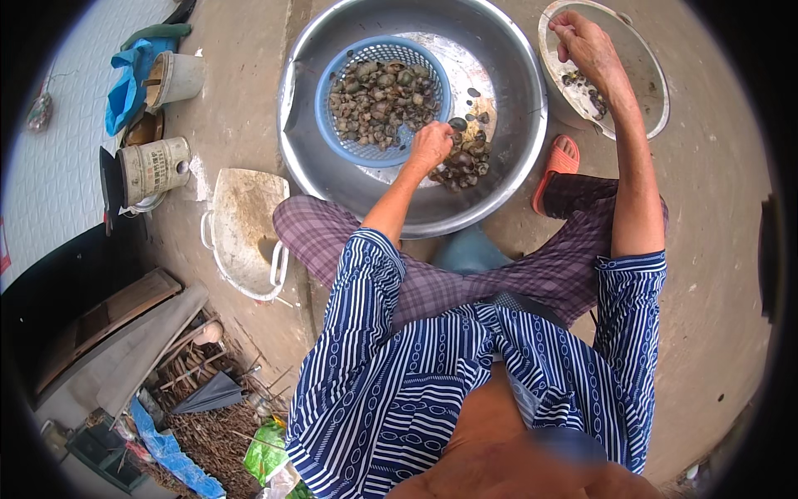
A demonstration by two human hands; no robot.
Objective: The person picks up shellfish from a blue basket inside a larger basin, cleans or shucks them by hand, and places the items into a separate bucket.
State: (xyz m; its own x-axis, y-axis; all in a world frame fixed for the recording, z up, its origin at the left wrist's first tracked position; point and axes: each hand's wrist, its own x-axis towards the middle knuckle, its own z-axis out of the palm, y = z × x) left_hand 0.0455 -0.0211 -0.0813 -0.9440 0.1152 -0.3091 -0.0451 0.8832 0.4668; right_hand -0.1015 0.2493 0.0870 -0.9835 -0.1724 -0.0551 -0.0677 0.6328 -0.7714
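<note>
A wide metal basin (499,206) stands before me. Inside it sits a blue plastic colander (322,118) heaped with small brown and grey snails (380,93). A loose pile of darker snails (464,165) lies on the basin floor to its right. Between the colander and that pile, my left hand (431,146) pinches a dark snail shell (458,124) at its fingertips. My right hand (583,47) is raised over a pale bucket (654,93), its fingers closed around what looks like a thin pick (546,17). Small dark bits (586,93) lie at the bottom of the bucket.
An old white pan with handles (249,231) rests on the concrete left of my knee. Farther left are a printed metal bucket (156,171), a white pail (177,78) and a blue bag (124,81). Firewood and brush (206,424) lie at lower left.
</note>
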